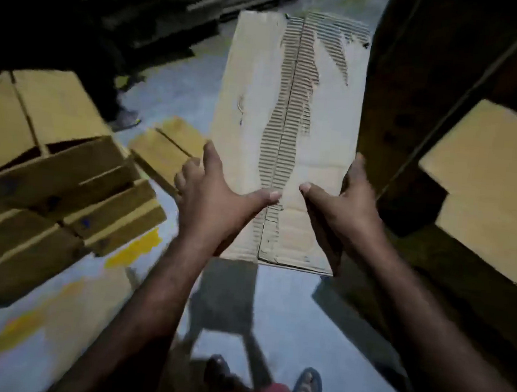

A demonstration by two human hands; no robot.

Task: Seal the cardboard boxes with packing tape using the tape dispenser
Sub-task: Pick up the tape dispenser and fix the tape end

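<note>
While both hands carry it, the cardboard box hangs above the grey floor, long axis pointing away from the person, w/ its shadow on the floor just below the near end. Left hand takes the near-left corner in a wide span: thumb flat across the top face, fingers spread along the left side. Right hand mirrors it at the near-right corner, thumb on top, fingers over the right edge; fingertips there are hidden, so how far they wrap under I can't tell. Thumb tips sit close either side of the centre seam, which shows no tape.

Handling, as judged: prob. light and likely empty, since two corner grips hold it level. Stiff enough, but worn: the top liner is ripped off along the seam, fluting exposed, so tape may bond badly there and the flaps could flex. Better hold is low on the side walls near the corners, not on the torn strip.

No tape dispenser in view. Other cardboard boxes lie jumbled at left, one more box at right. A sandalled foot shows below.
</note>
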